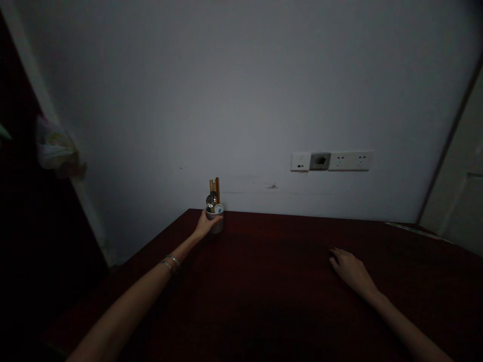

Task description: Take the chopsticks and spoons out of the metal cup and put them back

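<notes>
Cup (pixel 218 228), one, two metal spoons (pixel 210 202) inside, left fingers (pixel 215 220) clamped on it, right fingers (pixel 341 253) loosely apart

The light is dim and cool. The wall (pixel 249 100) is palest around its middle and darkens toward its upper corners. The table (pixel 271 256) sinks almost to black along its near edge. 2 small glints show: on a spoon (pixel 210 201) near its far left corner, and on the bracelets (pixel 171 262). Beyond its left edge, a bag (pixel 56 148) blurs; wide-angle distortion tilts the door (pixel 458 171).
</notes>
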A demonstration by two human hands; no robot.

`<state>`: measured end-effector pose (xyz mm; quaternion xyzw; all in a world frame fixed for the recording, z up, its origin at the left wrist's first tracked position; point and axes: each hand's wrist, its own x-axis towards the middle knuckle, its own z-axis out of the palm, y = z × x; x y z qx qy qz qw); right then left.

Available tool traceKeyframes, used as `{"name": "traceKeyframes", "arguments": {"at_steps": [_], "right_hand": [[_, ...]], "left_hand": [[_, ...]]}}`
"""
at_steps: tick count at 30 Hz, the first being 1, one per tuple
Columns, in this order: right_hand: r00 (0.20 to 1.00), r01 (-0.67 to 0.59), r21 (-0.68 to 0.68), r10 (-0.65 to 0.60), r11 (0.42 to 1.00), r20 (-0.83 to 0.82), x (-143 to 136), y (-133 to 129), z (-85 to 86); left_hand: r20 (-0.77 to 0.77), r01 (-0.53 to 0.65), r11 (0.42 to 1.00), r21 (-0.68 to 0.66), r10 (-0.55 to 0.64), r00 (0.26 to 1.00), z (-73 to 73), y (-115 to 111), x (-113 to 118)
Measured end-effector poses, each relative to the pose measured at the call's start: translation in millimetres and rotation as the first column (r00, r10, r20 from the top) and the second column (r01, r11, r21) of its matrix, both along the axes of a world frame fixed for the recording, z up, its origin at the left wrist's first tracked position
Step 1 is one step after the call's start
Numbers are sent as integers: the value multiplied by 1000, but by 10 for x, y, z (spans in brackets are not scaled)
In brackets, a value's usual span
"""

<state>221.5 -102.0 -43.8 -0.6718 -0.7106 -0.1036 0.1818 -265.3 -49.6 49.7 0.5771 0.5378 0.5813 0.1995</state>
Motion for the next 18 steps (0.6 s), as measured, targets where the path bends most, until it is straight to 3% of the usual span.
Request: {"name": "traceKeyframes", "arguments": {"at_steps": [9,18], "right_hand": [[999,-43,34,43,998,16,89,57,-88],[997,-72,27,70,997,45,208,175,-217]], "left_hand": [[3,-51,999,17,51,999,-52,-266,-605],[24,-62,998,9,62,998,-243,-391,-687]]}}
